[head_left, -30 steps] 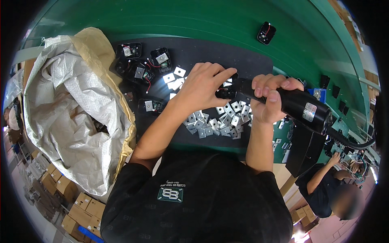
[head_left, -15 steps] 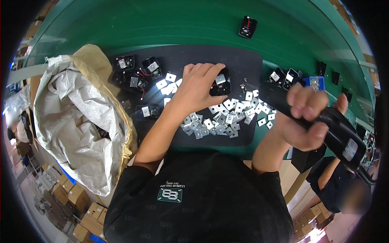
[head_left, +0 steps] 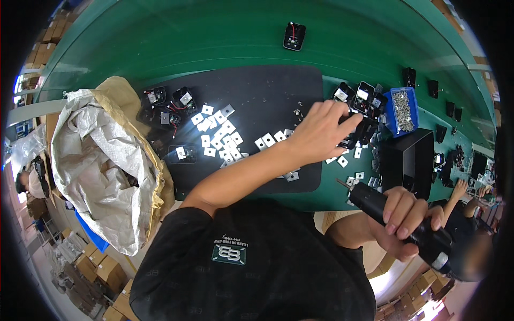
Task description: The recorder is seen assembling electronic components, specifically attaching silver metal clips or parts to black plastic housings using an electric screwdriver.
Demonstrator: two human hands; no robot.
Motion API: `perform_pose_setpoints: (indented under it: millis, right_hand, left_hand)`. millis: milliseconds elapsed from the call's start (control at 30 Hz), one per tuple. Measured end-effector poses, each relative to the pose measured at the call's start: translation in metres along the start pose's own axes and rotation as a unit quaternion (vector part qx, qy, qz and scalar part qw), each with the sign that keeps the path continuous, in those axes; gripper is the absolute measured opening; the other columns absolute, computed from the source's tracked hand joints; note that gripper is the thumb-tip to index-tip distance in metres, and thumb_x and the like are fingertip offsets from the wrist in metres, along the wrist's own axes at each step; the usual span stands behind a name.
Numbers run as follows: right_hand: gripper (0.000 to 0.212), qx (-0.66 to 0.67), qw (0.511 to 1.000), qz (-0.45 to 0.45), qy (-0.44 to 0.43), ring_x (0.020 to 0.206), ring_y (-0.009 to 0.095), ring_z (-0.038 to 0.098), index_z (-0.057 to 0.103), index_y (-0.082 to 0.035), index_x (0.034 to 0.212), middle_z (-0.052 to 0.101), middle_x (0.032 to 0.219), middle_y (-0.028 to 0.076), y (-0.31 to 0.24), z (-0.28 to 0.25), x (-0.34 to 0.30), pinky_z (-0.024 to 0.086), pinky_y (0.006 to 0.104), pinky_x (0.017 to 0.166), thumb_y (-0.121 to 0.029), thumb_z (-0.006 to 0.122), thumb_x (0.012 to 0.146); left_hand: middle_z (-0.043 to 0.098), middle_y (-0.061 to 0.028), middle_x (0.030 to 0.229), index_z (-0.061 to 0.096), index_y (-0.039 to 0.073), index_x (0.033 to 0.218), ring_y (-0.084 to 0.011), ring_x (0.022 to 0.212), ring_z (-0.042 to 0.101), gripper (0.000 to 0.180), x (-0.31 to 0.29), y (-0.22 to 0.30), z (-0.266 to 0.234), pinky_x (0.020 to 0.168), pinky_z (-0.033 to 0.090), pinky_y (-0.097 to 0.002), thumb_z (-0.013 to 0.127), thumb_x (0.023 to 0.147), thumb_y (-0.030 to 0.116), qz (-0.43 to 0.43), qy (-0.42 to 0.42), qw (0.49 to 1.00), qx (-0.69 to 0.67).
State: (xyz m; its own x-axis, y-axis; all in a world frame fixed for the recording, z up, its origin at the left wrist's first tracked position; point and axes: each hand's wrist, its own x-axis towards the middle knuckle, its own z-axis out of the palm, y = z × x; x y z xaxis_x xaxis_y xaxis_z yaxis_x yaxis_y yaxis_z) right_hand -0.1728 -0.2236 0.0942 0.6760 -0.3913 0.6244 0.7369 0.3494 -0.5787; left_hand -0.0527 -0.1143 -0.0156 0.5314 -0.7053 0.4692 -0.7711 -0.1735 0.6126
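Note:
My left hand [head_left: 324,131] reaches across to the right side of the black mat, its fingers curled on a black plastic housing [head_left: 365,128]; the hand hides part of it. Just beyond it, more black housings [head_left: 364,95] with silvery square plates inside stand close together. My right hand [head_left: 401,222] is wrapped around a black electric screwdriver [head_left: 369,202], whose bit points up and left, off the worktop. Loose silvery square plates with a centre hole [head_left: 227,127] lie scattered on the mat, some under my left forearm.
A blue bin of small screws [head_left: 401,109] stands at the right, with a black box [head_left: 407,163] nearer. Left of the black mat [head_left: 257,91] is a large white sack [head_left: 101,166]. Wired housings [head_left: 163,115] sit on the mat's left. Another person's hand [head_left: 459,188] is far right.
My left hand has moved right with the housing, from the mat's middle to the group near the blue bin. The screwdriver in my right hand has dropped lower, toward me. The view has shifted.

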Motion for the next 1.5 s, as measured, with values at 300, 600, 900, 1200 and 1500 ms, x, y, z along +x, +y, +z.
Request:
perform_pose_setpoints:
  millis: [300, 600, 900, 1200, 1500]
  right_hand:
    - [0.048, 0.072, 0.997, 0.036, -0.007, 0.065, 0.012, 0.052, 0.04, -0.011, 0.126, 0.053, 0.08, 0.0, 0.028, 0.005, 0.012, 0.04, 0.0282, 0.064, -0.025, 0.066, 0.088]
    - [0.049, 0.094, 0.994, 0.057, -0.008, 0.068, 0.012, 0.051, 0.039, -0.009, 0.128, 0.051, 0.082, 0.0, 0.049, 0.005, 0.018, 0.039, 0.0293, 0.066, -0.028, 0.063, 0.089]
    - [0.048, 0.068, 0.995, 0.057, 0.036, 0.065, 0.011, 0.048, 0.039, -0.009, 0.128, 0.048, 0.08, -0.001, 0.051, 0.002, 0.015, 0.038, 0.0293, 0.068, -0.029, 0.06, 0.089]
    - [0.045, -0.077, 0.985, 0.023, 0.155, 0.061, 0.014, 0.047, 0.041, -0.01, 0.126, 0.049, 0.077, 0.002, 0.075, -0.011, 0.012, 0.04, 0.0316, 0.063, -0.024, 0.06, 0.087]
    - [0.039, -0.2, 0.962, 0.046, 0.181, 0.06, 0.017, 0.05, 0.045, 0.001, 0.117, 0.051, 0.069, 0.006, 0.138, -0.017, 0.002, 0.047, 0.0362, 0.063, -0.008, 0.061, 0.082]
  left_hand:
    - [0.049, -0.0026, 0.09, 0.055, 0.013, 0.125, -0.0203, 0.082, 0.048, 0.064, -0.015, 0.006, 0.025, 0.07, 0.035, -0.0345, 0.078, 0.066, 0.025, 0.022, -0.027, 0.999, 0.027]
    - [0.048, -0.0004, 0.076, 0.055, 0.009, 0.128, -0.0187, 0.076, 0.048, 0.052, -0.037, 0.007, 0.046, 0.068, 0.035, -0.033, 0.059, 0.077, 0.019, 0.081, -0.011, 0.996, 0.024]
    - [0.047, -0.0002, 0.069, 0.051, 0.004, 0.128, -0.0177, 0.067, 0.045, 0.052, -0.017, 0.019, 0.079, 0.067, 0.034, -0.0336, 0.054, 0.079, 0.021, 0.093, 0.007, 0.987, 0.13]
    - [0.06, -0.0034, 0.078, 0.062, 0.008, 0.082, -0.023, 0.069, 0.06, 0.011, -0.068, -0.008, -0.03, 0.069, 0.048, -0.0355, 0.068, 0.075, 0.015, -0.008, -0.039, 0.999, -0.007]
    - [0.059, -0.007, 0.092, 0.064, 0.005, 0.095, -0.0261, 0.084, 0.057, 0.026, -0.095, -0.026, -0.078, 0.075, 0.048, -0.0364, 0.072, 0.071, 0.011, -0.133, -0.075, 0.988, 0.037]
